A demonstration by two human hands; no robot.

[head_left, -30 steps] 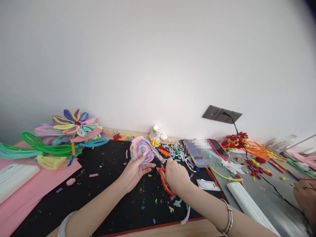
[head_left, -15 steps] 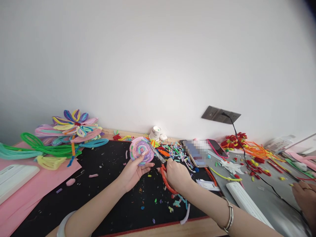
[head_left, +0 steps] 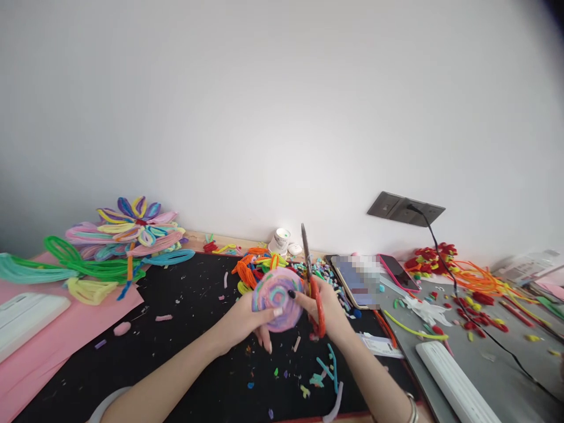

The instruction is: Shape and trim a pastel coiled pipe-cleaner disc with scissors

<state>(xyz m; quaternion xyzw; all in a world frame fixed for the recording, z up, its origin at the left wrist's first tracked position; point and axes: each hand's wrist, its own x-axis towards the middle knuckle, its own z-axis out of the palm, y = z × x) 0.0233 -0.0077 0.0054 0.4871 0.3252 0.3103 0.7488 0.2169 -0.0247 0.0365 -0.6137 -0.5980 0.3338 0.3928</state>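
From my end I have the disc [head_left: 274,292], a flat coil of pink, purple and blue, held up in front of me over the black mat [head_left: 185,305], near the middle of the view. My left hand [head_left: 247,320] pinches its left side, partly closed, with the thumb across the face and the other fingers curled under or behind it. My right hand [head_left: 329,308] is curled around the red handles of the scissors [head_left: 314,289], and its thumb also reaches onto the disc's right side. The scissors stand almost upright just right of the disc; their blades point up toward the wall [head_left: 282,117] and look closed together. Behind the disc I can see an orange bundle [head_left: 247,271] and a heap of small colored scraps, with a white cup [head_left: 280,241] near the wall. Blue strips [head_left: 335,364] lie on the mat below my right hand. Over to the left, a many-petaled flower [head_left: 132,229] sits above some green loops [head_left: 97,268], and a white box [head_left: 29,317] rests on the pink sheet [head_left: 94,335]. To the right I have two phones side by side, one [head_left: 352,285] with its screen blurred out, and farther over some red flowers [head_left: 432,258] beside a black cord [head_left: 443,264] plugged into the socket [head_left: 405,208].
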